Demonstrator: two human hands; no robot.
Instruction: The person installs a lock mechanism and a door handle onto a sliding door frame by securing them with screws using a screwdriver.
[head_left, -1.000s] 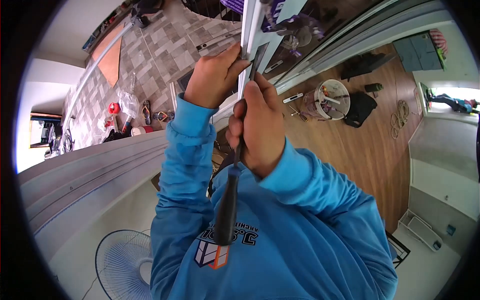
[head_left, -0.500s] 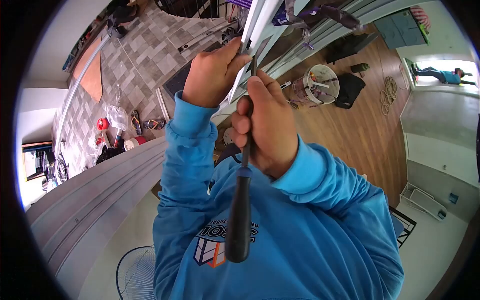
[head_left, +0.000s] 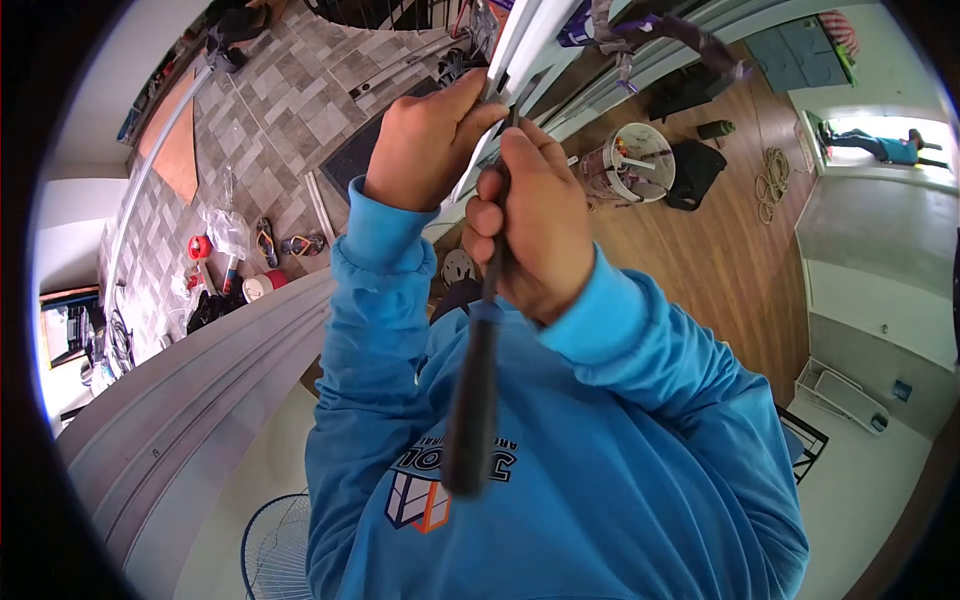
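My left hand point(head_left: 425, 150) is raised and pinches the edge of a white frame profile point(head_left: 525, 45) that runs up out of view. Just right of it, my right hand point(head_left: 535, 220) is a fist closed around the metal shaft of a long screwdriver point(head_left: 470, 400). The tool's black handle with a blue collar hangs down over my blue sweatshirt. Its tip points up at the profile beside my left fingers and is mostly hidden by my hands.
Far below lie a wooden floor with a white bucket of tools point(head_left: 640, 135), a black bag point(head_left: 697, 170) and a coil of rope point(head_left: 770, 182). On the left are a grey sliding track point(head_left: 200, 400), tiled floor with slippers point(head_left: 265, 240) and a fan point(head_left: 270, 545). A person in blue point(head_left: 885, 147) is at far right.
Both hands stay on the profile and the screwdriver. The screwdriver has slid up a little through my right fist and its handle has swung slightly. The view has shifted.
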